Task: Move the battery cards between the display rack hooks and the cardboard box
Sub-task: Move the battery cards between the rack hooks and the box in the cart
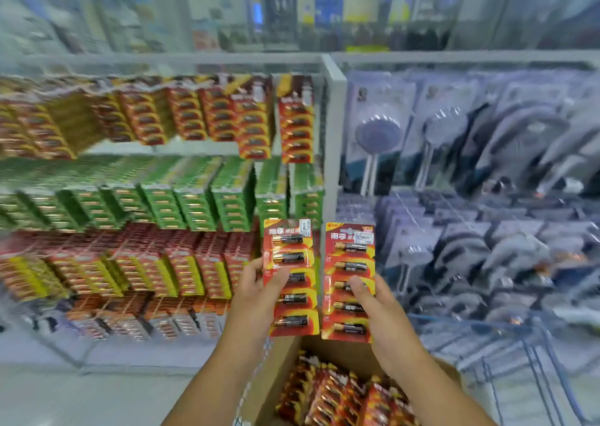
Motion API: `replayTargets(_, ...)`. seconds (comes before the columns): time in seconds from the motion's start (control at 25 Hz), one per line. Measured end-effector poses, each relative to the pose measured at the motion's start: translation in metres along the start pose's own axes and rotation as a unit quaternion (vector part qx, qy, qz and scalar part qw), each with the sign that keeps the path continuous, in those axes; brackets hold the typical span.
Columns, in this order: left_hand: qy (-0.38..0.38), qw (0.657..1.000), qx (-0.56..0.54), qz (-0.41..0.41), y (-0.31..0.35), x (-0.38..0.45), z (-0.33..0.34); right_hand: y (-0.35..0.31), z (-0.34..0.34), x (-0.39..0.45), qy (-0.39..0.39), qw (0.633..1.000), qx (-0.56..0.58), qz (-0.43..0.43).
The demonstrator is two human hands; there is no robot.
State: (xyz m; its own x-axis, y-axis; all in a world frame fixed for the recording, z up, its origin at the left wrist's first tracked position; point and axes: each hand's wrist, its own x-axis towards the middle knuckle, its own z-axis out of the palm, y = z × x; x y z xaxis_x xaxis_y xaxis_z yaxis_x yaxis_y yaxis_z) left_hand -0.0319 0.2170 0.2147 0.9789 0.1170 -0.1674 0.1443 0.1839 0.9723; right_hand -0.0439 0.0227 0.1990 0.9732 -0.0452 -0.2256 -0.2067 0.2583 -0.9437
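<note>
Each hand, left hand (259,291) and right hand (378,308), grips one upright battery card.

Two red battery cards (290,276) (350,283) stand upright, side by side, above the open cardboard box (276,386) holding more cards (341,396).

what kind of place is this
Most likely a shop aisle, perhaps a general or hardware store. A display rack is packed with hanging battery cards, packaged shower heads hang beside it, and the cards held in the left hand and right hand carry price stickers.
</note>
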Motion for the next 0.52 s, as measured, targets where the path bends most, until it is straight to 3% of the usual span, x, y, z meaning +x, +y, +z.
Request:
replayTargets(0.28,0.111,0.989,0.037,0.086,0.073,-0.033,-0.107,-0.044,0.113,-0.004,-0.083,0.993,-0.059,-0.064)
replayTargets(0.52,0.136,0.978,0.038,0.153,0.123,-0.034,-0.255,-0.031,0.271,-0.002,-0.15,0.979,-0.107,-0.086)
